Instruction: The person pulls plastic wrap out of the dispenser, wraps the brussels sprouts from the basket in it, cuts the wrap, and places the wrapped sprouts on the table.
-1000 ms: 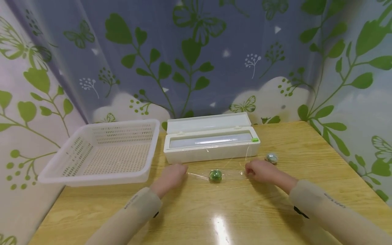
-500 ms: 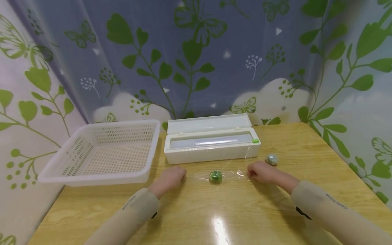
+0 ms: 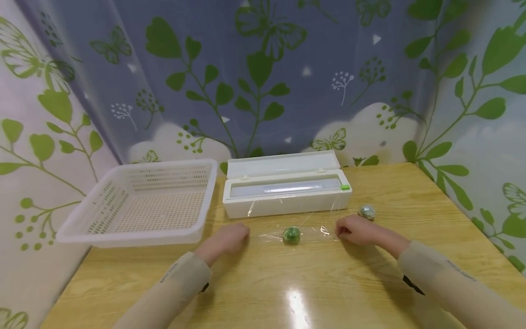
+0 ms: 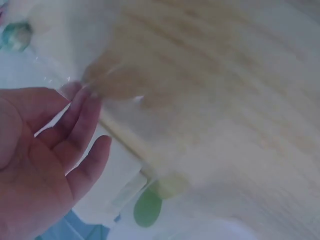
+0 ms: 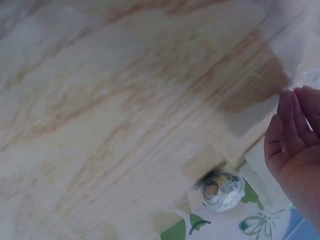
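A sheet of clear cling film [image 3: 312, 234] runs from the front of the open white film box [image 3: 287, 208] down to the table. In the head view, a small round green vegetable [image 3: 291, 235] lies midway between the hands within the film; whether the film passes over or under it is hard to tell. To its left, my left hand [image 3: 228, 237] pinches one film corner between thumb and fingertips [image 4: 90, 95]. My right hand [image 3: 355, 230] pinches the opposite corner, thumb against index finger. Just behind the right hand sits a film-wrapped round vegetable [image 5: 223, 191] with a brownish cut end.
A white perforated plastic basket [image 3: 135, 237] stands on the left of the wooden table [image 3: 255, 292]. The film box's lid [image 3: 283, 164] is raised at the back, and a green slider [image 3: 344, 187] sits at its right end. A patterned curtain [image 3: 263, 91] closes off the back.
My hands have drawn slightly apart, the left moving left and toward me. The film, bunched in narrow creases earlier, now lies wider and flatter around the green vegetable. The box and basket stay put.
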A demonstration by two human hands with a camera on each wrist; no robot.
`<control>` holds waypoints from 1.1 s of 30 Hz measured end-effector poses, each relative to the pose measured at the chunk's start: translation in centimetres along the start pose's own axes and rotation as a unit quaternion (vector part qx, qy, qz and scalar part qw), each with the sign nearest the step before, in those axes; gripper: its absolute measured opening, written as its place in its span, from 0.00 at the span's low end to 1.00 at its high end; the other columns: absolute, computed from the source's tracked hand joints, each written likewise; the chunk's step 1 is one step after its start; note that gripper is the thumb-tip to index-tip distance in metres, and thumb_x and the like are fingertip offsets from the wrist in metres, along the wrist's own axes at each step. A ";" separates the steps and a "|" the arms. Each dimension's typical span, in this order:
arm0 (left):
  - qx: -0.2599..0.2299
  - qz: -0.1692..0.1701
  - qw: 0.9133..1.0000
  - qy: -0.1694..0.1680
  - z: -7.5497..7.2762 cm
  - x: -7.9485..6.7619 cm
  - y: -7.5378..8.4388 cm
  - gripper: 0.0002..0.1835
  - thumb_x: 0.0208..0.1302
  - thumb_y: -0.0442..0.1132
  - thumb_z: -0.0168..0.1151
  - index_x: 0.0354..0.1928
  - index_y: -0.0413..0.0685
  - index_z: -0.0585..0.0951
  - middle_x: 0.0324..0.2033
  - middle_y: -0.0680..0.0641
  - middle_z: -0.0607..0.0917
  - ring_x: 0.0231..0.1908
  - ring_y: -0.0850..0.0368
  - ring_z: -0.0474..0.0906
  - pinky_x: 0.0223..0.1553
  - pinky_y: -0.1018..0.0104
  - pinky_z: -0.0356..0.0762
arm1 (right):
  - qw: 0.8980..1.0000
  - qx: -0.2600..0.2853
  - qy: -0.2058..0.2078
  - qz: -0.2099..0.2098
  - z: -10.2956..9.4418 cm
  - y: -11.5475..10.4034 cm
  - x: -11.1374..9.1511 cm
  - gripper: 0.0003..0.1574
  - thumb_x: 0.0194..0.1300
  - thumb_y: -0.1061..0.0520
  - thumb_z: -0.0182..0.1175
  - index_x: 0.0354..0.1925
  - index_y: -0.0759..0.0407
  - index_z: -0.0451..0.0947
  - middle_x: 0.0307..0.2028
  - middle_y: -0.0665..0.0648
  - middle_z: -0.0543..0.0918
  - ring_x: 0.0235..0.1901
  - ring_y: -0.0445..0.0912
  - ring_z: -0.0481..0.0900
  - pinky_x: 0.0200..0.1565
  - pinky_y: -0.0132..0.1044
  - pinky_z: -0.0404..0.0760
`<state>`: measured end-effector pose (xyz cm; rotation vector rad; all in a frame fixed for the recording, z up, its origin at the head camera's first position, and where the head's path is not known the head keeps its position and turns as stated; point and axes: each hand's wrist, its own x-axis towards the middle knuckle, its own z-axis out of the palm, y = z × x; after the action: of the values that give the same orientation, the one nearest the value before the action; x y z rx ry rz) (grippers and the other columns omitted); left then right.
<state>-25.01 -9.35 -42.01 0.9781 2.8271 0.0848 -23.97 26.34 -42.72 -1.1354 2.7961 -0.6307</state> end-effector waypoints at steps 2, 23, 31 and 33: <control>-0.021 0.009 1.000 -0.012 -0.4 -0.1 -0.2 0.04 0.58 0.30 0.52 0.29 0.44 0.76 0.29 0.47 0.78 0.33 0.51 0.76 0.36 0.58 0.73 | 1.000 0.004 0.000 0.001 -0.3 -0.1 -0.1 0.08 0.52 0.70 0.57 0.24 0.59 0.73 0.22 0.46 0.73 0.24 0.37 0.69 0.26 0.33 0.71; -0.062 0.106 0.992 0.002 -2.5 1.9 4.4 0.10 0.58 0.37 0.57 0.41 0.41 0.78 0.38 0.48 0.80 0.39 0.55 0.76 0.41 0.66 0.73 | 0.999 -0.004 0.024 -0.021 0.1 -4.0 1.9 0.05 0.55 0.65 0.58 0.34 0.64 0.77 0.30 0.53 0.79 0.31 0.43 0.77 0.33 0.36 0.76; -0.049 0.107 0.993 0.015 -1.6 3.9 6.3 0.14 0.56 0.41 0.61 0.44 0.45 0.78 0.40 0.52 0.77 0.40 0.61 0.74 0.42 0.71 0.71 | 0.998 -0.043 0.031 -0.037 1.2 -6.0 4.5 0.09 0.54 0.61 0.61 0.36 0.62 0.80 0.32 0.54 0.81 0.33 0.45 0.78 0.35 0.37 0.76; -0.047 0.102 0.994 0.017 -1.5 4.2 6.5 0.14 0.55 0.41 0.62 0.43 0.45 0.78 0.40 0.53 0.77 0.39 0.62 0.74 0.40 0.72 0.72 | 0.997 -0.056 0.041 -0.047 1.5 -6.4 5.1 0.09 0.53 0.60 0.62 0.35 0.62 0.80 0.32 0.54 0.82 0.33 0.45 0.78 0.34 0.37 0.76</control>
<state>-24.56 -1.68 -40.39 1.2505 2.7152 0.2581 -23.14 18.23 -41.04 -1.2962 2.8934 -0.5463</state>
